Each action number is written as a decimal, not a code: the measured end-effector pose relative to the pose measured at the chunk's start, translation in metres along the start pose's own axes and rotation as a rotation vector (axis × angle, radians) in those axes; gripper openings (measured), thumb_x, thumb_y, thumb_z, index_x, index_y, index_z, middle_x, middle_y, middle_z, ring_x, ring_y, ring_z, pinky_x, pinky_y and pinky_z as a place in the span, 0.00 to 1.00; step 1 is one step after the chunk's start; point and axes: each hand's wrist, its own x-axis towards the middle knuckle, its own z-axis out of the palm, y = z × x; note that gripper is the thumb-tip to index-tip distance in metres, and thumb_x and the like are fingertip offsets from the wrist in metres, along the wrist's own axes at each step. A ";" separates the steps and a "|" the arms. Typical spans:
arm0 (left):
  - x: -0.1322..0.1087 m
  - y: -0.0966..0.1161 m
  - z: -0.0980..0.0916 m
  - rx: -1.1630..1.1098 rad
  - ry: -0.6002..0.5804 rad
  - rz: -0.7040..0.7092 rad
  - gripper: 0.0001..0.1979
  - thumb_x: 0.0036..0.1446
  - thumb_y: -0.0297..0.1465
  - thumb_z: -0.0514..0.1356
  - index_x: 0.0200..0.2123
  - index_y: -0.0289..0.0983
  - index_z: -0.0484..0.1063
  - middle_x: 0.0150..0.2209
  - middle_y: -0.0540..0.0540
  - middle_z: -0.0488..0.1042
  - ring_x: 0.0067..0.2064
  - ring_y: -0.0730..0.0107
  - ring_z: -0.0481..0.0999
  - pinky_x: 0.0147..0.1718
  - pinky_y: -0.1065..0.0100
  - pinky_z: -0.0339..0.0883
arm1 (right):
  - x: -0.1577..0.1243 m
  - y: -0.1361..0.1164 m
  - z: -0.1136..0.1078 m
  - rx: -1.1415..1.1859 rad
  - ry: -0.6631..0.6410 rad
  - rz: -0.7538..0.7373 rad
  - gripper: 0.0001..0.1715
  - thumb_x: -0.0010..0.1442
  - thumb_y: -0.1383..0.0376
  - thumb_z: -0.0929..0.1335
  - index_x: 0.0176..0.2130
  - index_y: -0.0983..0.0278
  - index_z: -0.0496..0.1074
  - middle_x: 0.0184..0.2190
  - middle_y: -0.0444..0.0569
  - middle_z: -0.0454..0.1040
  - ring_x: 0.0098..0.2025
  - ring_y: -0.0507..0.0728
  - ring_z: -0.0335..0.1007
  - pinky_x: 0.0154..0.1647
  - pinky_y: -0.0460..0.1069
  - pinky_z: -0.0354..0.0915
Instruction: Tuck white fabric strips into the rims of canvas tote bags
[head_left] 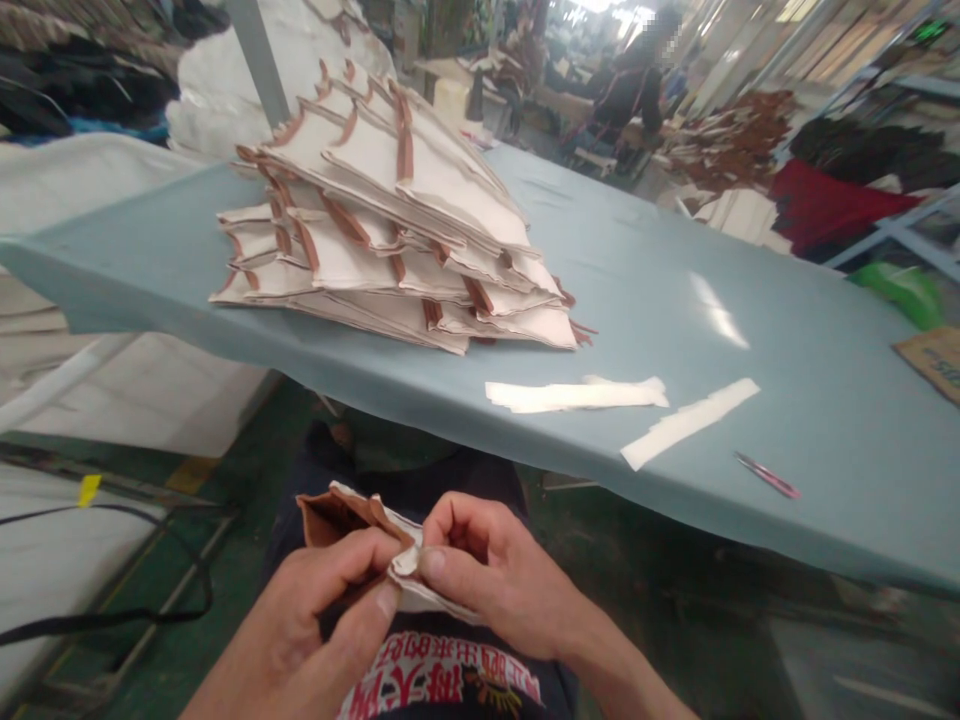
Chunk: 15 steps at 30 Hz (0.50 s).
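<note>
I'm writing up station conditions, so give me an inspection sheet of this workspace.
Surface: pale blue table with a glare patch.
Job's things: white-and-brown fabric piece, held above the lap; stack of white, brown-trimmed pieces on the table.
Clutter: white strips and pink-handled snips near the table's front edge.
Hands: left hand and right hand both pinch the fabric piece.
Cables: black cord or strap at left; cannot tell which.
Surroundings: red cloth and a person beyond the table.
</note>
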 end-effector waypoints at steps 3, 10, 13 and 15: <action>0.004 0.002 -0.001 0.004 -0.023 0.013 0.17 0.69 0.46 0.65 0.35 0.45 0.89 0.32 0.47 0.87 0.34 0.56 0.86 0.35 0.66 0.78 | -0.002 -0.001 -0.002 -0.038 0.008 -0.014 0.28 0.62 0.45 0.81 0.35 0.60 0.69 0.27 0.36 0.65 0.28 0.49 0.54 0.29 0.46 0.52; 0.013 0.017 0.013 -0.135 0.043 -0.054 0.16 0.62 0.44 0.68 0.27 0.42 0.83 0.27 0.49 0.80 0.30 0.62 0.76 0.31 0.69 0.71 | -0.005 -0.004 -0.005 -0.296 0.118 -0.175 0.15 0.68 0.57 0.74 0.33 0.61 0.70 0.26 0.37 0.68 0.28 0.49 0.58 0.28 0.46 0.54; 0.020 0.017 0.016 -0.107 0.021 0.019 0.19 0.64 0.43 0.68 0.23 0.40 0.80 0.23 0.51 0.74 0.26 0.68 0.70 0.26 0.72 0.66 | -0.004 -0.002 -0.008 -0.332 0.121 -0.198 0.11 0.69 0.62 0.72 0.34 0.60 0.70 0.26 0.36 0.68 0.27 0.49 0.59 0.28 0.46 0.54; 0.023 0.014 0.015 -0.065 0.019 0.026 0.19 0.66 0.43 0.68 0.25 0.40 0.82 0.24 0.51 0.75 0.27 0.68 0.71 0.27 0.72 0.67 | -0.002 0.000 -0.010 -0.345 0.127 -0.213 0.10 0.69 0.63 0.71 0.35 0.60 0.70 0.26 0.37 0.69 0.27 0.49 0.59 0.28 0.46 0.54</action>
